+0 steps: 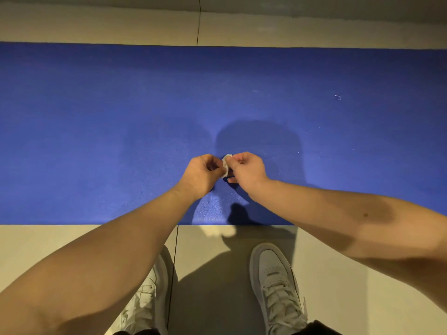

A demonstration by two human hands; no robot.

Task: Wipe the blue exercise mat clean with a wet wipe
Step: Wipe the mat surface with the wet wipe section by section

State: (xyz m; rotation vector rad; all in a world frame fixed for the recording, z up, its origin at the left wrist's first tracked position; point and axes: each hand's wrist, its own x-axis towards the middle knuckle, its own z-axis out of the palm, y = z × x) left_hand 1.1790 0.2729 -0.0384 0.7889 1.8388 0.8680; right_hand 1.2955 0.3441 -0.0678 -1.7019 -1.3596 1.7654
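The blue exercise mat (121,122) lies flat on the floor and runs across the whole width of the view. Above its near half, my left hand (202,174) and my right hand (245,169) meet with curled fingers. Between them they pinch a small, crumpled white wet wipe (226,164), most of it hidden by the fingers. A small pale mark (337,97) sits on the mat toward the far right, and a few tiny specks dot the right half.
Beige floor tiles (60,240) border the mat on the near side, and more floor (121,27) lies beyond its far edge. My white sneakers (275,281) stand just before the mat's near edge. The shadow of my body falls on the mat's middle.
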